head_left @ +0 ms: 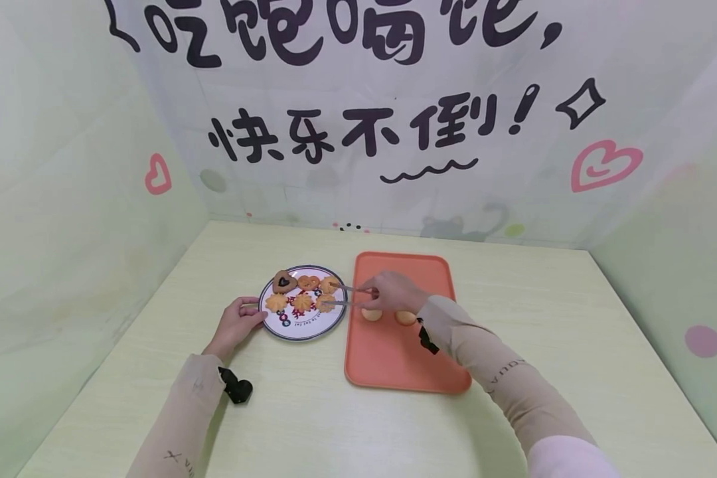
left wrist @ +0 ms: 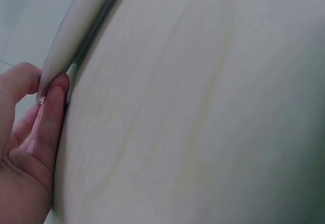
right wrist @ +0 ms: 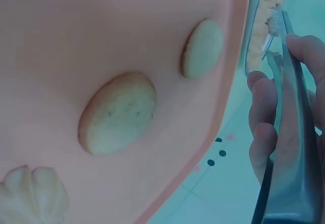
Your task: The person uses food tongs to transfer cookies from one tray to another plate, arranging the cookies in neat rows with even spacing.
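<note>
My left hand (head_left: 237, 325) pinches the left rim of a round white plate (head_left: 311, 330) with a dark blue edge; the left wrist view has the thumb above the rim and fingers beneath. Several cookies lie on the plate: a brown heart cookie (head_left: 284, 282), a pretzel-shaped one (head_left: 308, 283) and flower-shaped ones (head_left: 277, 303). My right hand (head_left: 394, 291) grips metal tongs (right wrist: 292, 148) and hovers over an orange tray (head_left: 388, 362). The tongs' tips stand apart at the cookies on the plate's right side; whether they touch one I cannot tell.
Two oval cookies (right wrist: 119, 113) lie on the tray, and a flower-shaped cookie (right wrist: 35, 196) shows at the corner of the right wrist view. The light wooden table (head_left: 287, 411) is bordered by printed cloth walls (head_left: 334, 192) at the back and sides.
</note>
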`<state>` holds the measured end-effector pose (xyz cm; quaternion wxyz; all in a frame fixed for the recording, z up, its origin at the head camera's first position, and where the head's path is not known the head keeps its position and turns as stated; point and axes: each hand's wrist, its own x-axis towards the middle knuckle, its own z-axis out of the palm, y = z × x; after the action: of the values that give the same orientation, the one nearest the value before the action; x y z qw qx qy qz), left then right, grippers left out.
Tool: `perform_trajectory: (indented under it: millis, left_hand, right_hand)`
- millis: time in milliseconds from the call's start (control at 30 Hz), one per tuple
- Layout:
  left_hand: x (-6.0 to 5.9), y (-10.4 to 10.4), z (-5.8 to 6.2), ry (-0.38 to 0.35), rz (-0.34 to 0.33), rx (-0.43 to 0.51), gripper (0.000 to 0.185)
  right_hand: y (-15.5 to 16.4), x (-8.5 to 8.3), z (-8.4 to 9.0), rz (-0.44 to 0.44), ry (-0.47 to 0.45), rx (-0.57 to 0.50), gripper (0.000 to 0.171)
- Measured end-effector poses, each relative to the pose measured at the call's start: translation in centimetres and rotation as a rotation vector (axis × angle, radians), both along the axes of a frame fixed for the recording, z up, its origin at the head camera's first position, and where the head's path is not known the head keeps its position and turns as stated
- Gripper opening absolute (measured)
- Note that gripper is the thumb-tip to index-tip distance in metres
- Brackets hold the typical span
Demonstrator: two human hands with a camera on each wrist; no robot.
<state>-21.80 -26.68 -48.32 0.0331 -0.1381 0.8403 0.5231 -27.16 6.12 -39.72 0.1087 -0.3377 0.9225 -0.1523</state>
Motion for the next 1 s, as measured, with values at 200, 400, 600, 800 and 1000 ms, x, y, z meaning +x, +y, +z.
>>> perform_trajectory:
  millis: [200, 400, 600, 800, 1000]
  left_hand:
    - [0.0, 0.0, -0.1, -0.002, 0.006, -0.004, 0.045]
    - [0.0, 0.1, 0.0, 0.001, 0.006, -0.007, 0.045]
    - [0.2, 0.1, 0.2, 0.004, -0.002, -0.008, 0.045]
    - [0.1, 0.2, 0.2, 0.0, 0.002, -0.008, 0.045]
    - [0.1, 0.2, 0.1, -0.001, 0.006, 0.004, 0.044]
  right_hand:
    - [1.1, -0.2, 1.2, -0.063, 0.01, -0.04, 0.038]
    - [3.4, -0.2, 2.5, -0.082, -0.015, -0.104, 0.04]
    - [6.4, 0.3, 3.4, -0.096, 0.037, -0.162, 0.038]
    - [9.9, 1.1, 2.9, -0.123, 0.0, -0.19, 0.04]
    - [12.8, 2.5, 1.2, -0.161, -0.055, -0.219, 0.043]
